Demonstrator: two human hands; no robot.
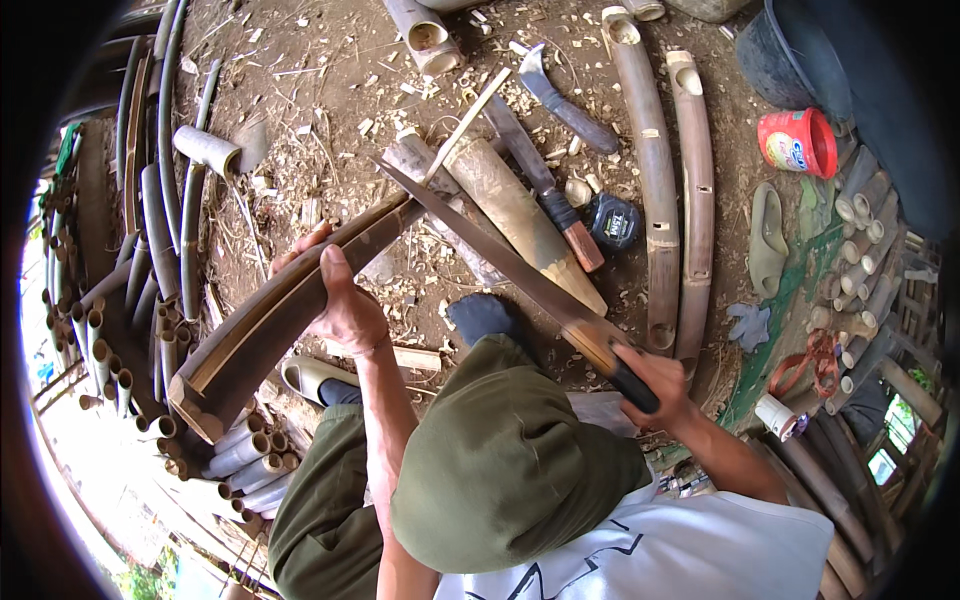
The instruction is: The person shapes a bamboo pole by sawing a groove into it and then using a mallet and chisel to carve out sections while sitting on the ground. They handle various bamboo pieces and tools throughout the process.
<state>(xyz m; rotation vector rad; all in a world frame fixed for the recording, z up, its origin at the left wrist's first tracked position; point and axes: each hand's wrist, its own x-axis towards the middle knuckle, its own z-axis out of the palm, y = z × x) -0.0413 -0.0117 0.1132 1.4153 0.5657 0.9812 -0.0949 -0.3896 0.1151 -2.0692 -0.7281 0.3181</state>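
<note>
My left hand point(350, 305) grips a dark split bamboo piece point(255, 335) at left of centre, thumb on top and fingers behind it. A long groove with pale edges runs along this bamboo, and a thin pale strip point(468, 120) sticks out at its far end. My right hand point(655, 388) is closed around the handle of a machete point(490, 250). Its long brown blade points up and left, and its tip part crosses the bamboo's far end; whether they touch I cannot tell. Beyond the blade, a thick pale log point(530, 230) lies on the ground.
A wooden-handled knife point(545, 190), a curved blade point(565, 105) and a tape measure point(613, 220) lie ahead. Two notched bamboo poles point(655, 190) rest at right, near a red tub point(797, 142) and a sandal point(767, 240). Cut bamboo point(105, 350) stacks at left. Shavings litter the dirt.
</note>
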